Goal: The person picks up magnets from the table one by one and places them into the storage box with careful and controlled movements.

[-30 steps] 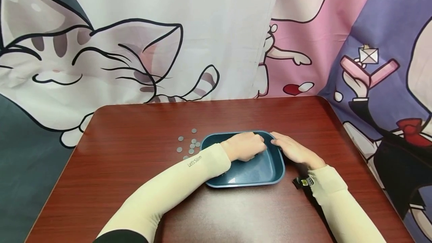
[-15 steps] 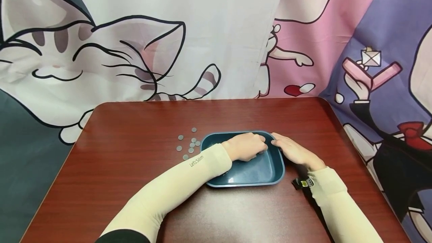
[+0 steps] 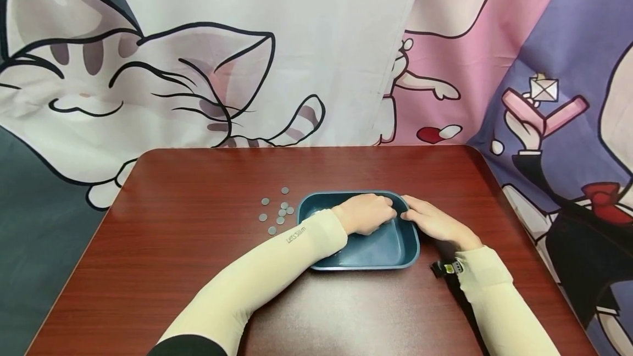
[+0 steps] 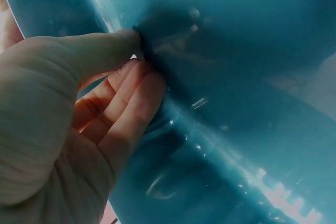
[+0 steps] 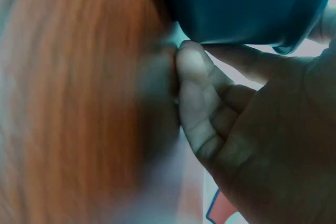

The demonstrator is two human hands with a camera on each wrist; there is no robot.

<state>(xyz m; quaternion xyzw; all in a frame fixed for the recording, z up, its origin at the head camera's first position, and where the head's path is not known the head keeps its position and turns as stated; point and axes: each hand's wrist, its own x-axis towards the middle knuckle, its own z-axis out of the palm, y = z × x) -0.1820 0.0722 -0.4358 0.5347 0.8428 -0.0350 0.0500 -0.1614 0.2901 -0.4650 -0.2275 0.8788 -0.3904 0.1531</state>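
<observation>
A blue rectangular tray [image 3: 376, 254] rests on the table. My left hand [image 3: 367, 214] reaches into its far right part, fingers curled. In the left wrist view, the thumb and fingertips of this left hand [image 4: 79, 103] come together low against the tray's inner wall [image 4: 231, 156]; a small bright speck shows between them, and I cannot tell what it is. My right hand [image 3: 440, 225] holds the tray's right end, thumb at the rim. In the right wrist view, fingers of that right hand [image 5: 262, 124] lie against the tray's outside [image 5: 231, 9], close to the tabletop.
Several small grey discs, like coins [image 3: 262, 217], lie on the table [image 3: 198, 207] just left of the tray. A small black device [image 3: 444, 269] sits at the right wrist. A printed curtain [image 3: 336, 59] hangs behind the table's far edge.
The tray has slid slightly right, away from the grey discs, and both hands have shifted with it. The left hand stays inside the tray, its fingers curled throughout.
</observation>
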